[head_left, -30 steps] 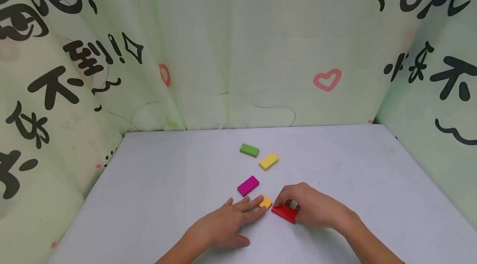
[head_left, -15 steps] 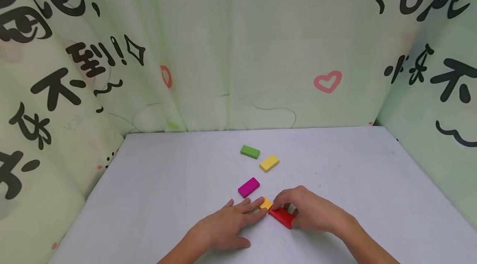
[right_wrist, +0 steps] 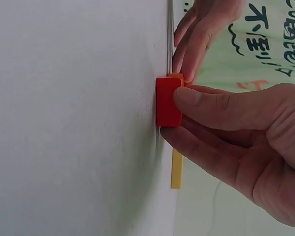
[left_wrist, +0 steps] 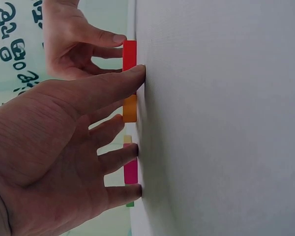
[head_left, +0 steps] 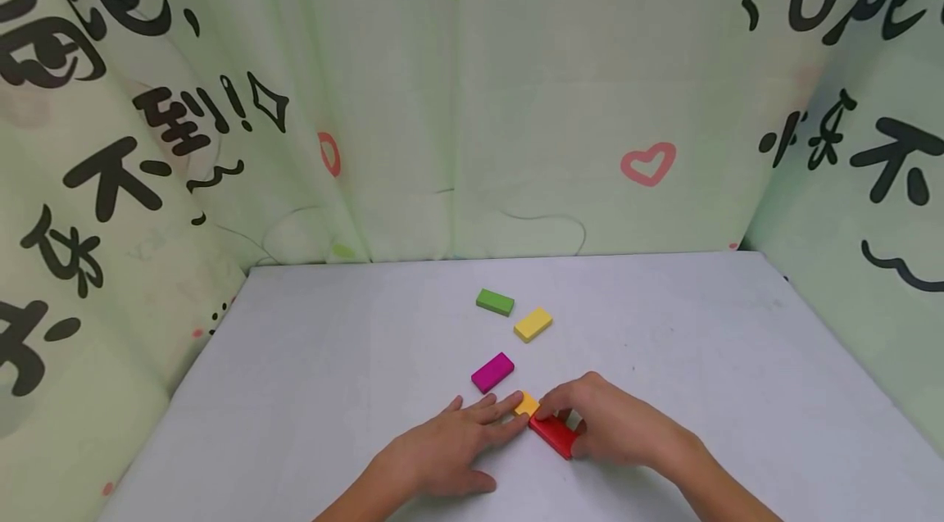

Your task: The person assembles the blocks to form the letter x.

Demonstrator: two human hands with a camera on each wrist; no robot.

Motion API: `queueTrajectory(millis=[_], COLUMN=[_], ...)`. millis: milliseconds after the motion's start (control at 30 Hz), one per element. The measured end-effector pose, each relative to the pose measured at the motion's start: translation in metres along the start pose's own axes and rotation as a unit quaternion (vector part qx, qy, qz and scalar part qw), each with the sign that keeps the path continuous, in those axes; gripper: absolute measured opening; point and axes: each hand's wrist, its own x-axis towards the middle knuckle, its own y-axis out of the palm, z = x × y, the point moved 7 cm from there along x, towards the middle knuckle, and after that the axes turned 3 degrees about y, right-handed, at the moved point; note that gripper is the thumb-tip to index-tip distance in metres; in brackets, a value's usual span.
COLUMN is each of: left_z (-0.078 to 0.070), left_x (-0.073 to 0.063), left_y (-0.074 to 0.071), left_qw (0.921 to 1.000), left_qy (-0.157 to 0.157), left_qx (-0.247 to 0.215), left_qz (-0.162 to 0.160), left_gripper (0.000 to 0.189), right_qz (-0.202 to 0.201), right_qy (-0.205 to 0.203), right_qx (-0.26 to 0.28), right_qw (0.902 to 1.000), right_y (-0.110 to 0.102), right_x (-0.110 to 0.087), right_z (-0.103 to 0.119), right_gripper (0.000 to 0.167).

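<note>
My right hand (head_left: pixel 623 426) pinches a red block (head_left: pixel 553 436) between thumb and fingers; the block lies flat on the white table. In the right wrist view the thumb presses on the end of the red block (right_wrist: pixel 168 102). An orange block (head_left: pixel 527 404) sits at the red block's far left end, and the two appear to touch. My left hand (head_left: pixel 450 448) rests on the table with fingers spread, its fingertips at the orange block and covering part of it. A magenta block (head_left: pixel 492 372) lies just beyond the left fingertips.
Farther back on the table (head_left: pixel 332 358) lie a yellow block (head_left: pixel 533 325) and a green block (head_left: pixel 495 301). A printed curtain (head_left: pixel 546 96) hangs behind the table's far edge and along both sides.
My right hand has slid the red block left and slightly nearer, turning it, until its end meets the orange block. The left hand has stayed in place.
</note>
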Motion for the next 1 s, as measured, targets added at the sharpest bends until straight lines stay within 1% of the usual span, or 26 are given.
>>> queueTrajectory(millis=[167,333,433,567,733,933,1000], left_z=[0.0001,-0.0007,-0.0013,-0.0008,-0.0004,0.0006,0.0013], left_x=[0.0006,-0.0010,-0.0021,-0.0018,-0.0020,-0.0014,-0.0009], left_y=[0.0003,0.0000,0.0001,0.0002,0.0009,0.0018,0.0016], left_qw=[1.0000,1.0000,0.9999,0.9999,0.9999,0.9999,0.9998], left_qy=[-0.004,0.001,0.004,0.003,-0.001,-0.004,-0.005], left_qx=[0.001,0.008,0.011,0.014,0.016,0.013,0.020], left_qz=[0.003,-0.004,-0.008,-0.005,-0.003,0.002,0.005], left_gripper=[0.084,0.083,0.083,0.083,0.083,0.083,0.083], right_qz=[-0.004,-0.001,0.002,0.006,0.005,0.000,0.002], right_qy=[0.001,0.015,0.021,0.024,0.023,0.012,0.012], right_qx=[-0.015,-0.028,-0.028,-0.022,-0.023,-0.027,-0.024], right_qw=[0.9999,0.9995,0.9994,0.9994,0.9995,0.9996,0.9996], right_y=[0.0009,0.0015,0.0019,0.0029,0.0036,0.0035,0.0034], right_x=[-0.0009,0.0007,0.0011,0.0009,0.0002,0.0002,0.0008], right_z=[0.0012,0.0005,0.0005,0.0010,0.0017,0.0028,0.0028], right_gripper=[0.046,0.046,0.046,0.046,0.046,0.046,0.045])
